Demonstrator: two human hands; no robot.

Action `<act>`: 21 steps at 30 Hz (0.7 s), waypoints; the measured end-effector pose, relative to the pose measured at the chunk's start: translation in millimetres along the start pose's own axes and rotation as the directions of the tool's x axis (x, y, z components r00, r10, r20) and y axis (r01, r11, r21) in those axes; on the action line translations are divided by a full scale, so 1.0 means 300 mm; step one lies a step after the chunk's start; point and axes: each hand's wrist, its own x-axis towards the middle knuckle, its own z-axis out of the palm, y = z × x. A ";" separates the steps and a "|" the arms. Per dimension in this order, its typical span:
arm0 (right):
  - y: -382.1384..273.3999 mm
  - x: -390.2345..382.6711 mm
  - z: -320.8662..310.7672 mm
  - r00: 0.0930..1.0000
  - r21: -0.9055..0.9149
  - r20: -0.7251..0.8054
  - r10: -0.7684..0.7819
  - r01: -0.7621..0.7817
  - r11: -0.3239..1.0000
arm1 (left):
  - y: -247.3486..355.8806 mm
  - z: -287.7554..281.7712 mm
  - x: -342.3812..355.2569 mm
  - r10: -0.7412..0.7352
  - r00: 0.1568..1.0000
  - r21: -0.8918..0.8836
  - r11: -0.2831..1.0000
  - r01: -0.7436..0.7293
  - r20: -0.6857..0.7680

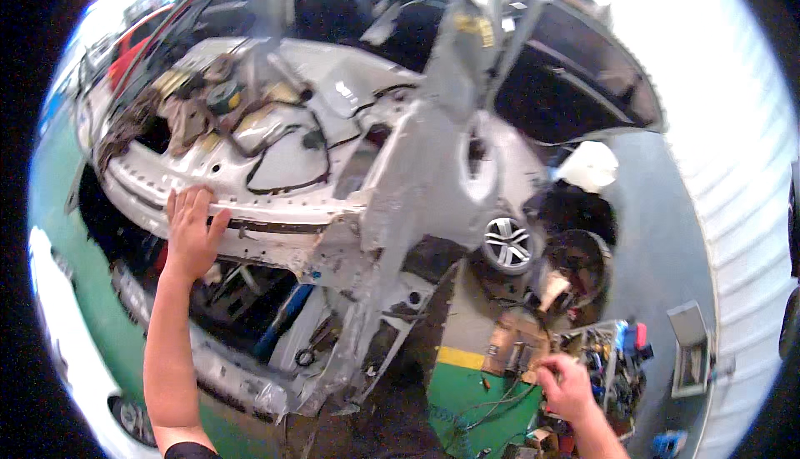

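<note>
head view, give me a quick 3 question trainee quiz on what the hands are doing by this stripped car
1. True or false: the left hand lies flat, fingers spread, on the white car body panel.
2. Which is nearest the right hand? A) the alloy wheel B) the cluttered tool cart C) the black wiring
3. What colour is the floor patch just left of the right hand?

Key: 1 true; 2 B; 3 green, with a yellow stripe on top.
</note>
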 end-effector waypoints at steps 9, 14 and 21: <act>-0.214 0.847 0.049 0.732 0.013 0.288 -0.618 0.642 0.767 | -0.020 -0.029 -0.007 -0.017 1.000 0.062 0.998 0.017 0.004; -0.165 0.894 -0.019 0.749 0.065 0.368 -0.551 0.570 0.819 | 0.018 -0.031 0.020 -0.055 0.998 -0.006 0.998 0.055 0.000; -0.351 0.964 -0.048 0.717 0.166 0.266 -0.644 0.624 0.763 | 0.006 -0.061 0.022 -0.178 0.979 -0.013 0.984 0.180 0.099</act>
